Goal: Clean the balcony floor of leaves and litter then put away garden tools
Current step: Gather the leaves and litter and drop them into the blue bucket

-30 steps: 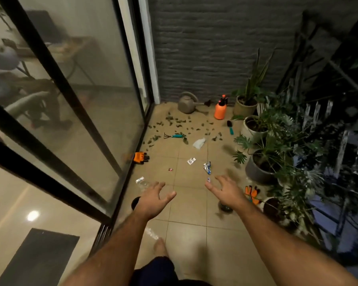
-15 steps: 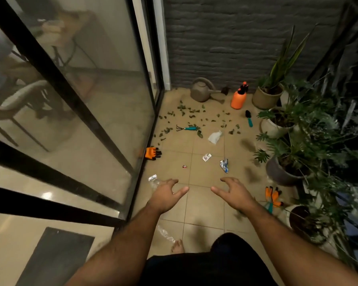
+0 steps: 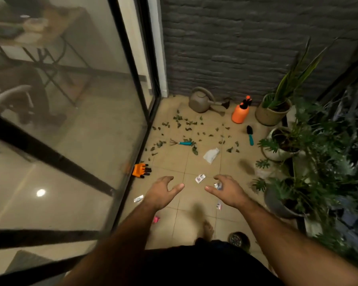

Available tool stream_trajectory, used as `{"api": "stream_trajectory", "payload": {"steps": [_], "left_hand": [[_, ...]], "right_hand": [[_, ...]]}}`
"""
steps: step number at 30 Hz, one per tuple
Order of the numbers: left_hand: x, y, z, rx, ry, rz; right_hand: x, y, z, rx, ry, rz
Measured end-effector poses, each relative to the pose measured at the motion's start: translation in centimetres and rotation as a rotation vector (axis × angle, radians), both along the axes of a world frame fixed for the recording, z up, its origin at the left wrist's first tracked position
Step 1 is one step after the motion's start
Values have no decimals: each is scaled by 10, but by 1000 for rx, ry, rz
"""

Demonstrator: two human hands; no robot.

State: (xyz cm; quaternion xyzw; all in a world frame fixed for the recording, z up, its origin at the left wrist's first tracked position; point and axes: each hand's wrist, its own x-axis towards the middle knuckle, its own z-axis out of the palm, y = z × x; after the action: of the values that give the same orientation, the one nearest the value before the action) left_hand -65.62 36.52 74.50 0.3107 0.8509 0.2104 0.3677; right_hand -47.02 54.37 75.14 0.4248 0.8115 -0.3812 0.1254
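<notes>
My left hand (image 3: 162,191) and my right hand (image 3: 228,189) are stretched out over the tiled balcony floor, fingers relaxed, holding nothing. Green leaves (image 3: 186,122) lie scattered near the far wall. A crumpled white paper (image 3: 210,155), a small wrapper (image 3: 199,178), a clear wrapper (image 3: 138,198) and a pink scrap (image 3: 156,219) litter the tiles. A teal hand rake (image 3: 182,143) and a teal trowel (image 3: 250,134) lie among the leaves. An orange claw glove (image 3: 141,170) sits by the door track.
A grey watering can (image 3: 202,100) and an orange sprayer (image 3: 240,111) stand at the brick wall. Potted plants (image 3: 281,141) line the right side. A glass sliding door (image 3: 91,120) bounds the left. A round floor drain (image 3: 236,239) lies beside my bare foot (image 3: 208,229).
I have stepped further onto the balcony, so the litter and tools appear closer. Both hands stay out in front, still holding nothing.
</notes>
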Motion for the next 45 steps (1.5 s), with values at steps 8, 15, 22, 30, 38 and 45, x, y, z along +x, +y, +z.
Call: {"api": "stream_trajectory", "payload": {"steps": [8,15,22,30,38,45], "left_hand": [[-14,146,8,27,-3,-95],[-53,237,-3,-20,-4,-255],[-80,313,-12,-82,-40,-373],[-86,402,-43,-180,-8,-328],[-64,478,-95,-208,-54,-163],[-107,551,-222,-244,-43,-348]], "right_hand": [[-28,124,-3,14,-7,-96],[-47,183,-26,-44,-23,-260],[-62,245,-39,-98,6,-410],[-72,333,-89,-185,3,-359],[-92,427,-158,-242,20,-323],[-125,471,-276,-248,8,-468]]}}
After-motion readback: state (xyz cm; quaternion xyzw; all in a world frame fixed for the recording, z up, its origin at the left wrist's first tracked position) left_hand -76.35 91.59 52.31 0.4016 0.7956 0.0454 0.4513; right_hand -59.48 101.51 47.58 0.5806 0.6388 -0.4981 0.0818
